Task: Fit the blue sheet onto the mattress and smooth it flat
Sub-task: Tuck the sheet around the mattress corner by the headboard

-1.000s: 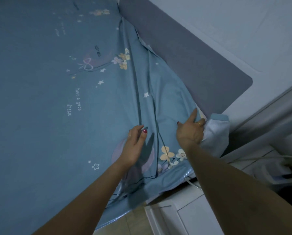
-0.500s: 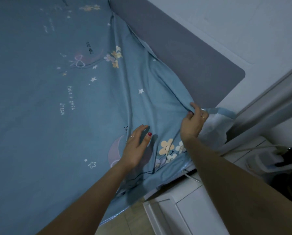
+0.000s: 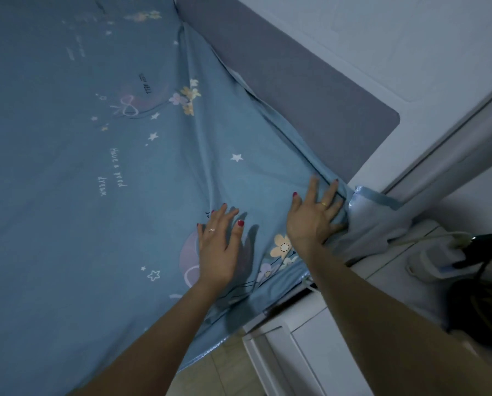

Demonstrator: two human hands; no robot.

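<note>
Head view: both palms lie flat on the blue sheet (image 3: 125, 224) at the mattress corner beside the grey headboard (image 3: 310, 110). The left hand (image 3: 217, 247), fingers straight, presses the cloth; the right hand (image 3: 313, 218), fingers spread, gripping nothing, pushes folds toward the headboard gap. This looks like the smoothing step; next, the creases running beyond the fingertips likely need sweeping outward.
</note>
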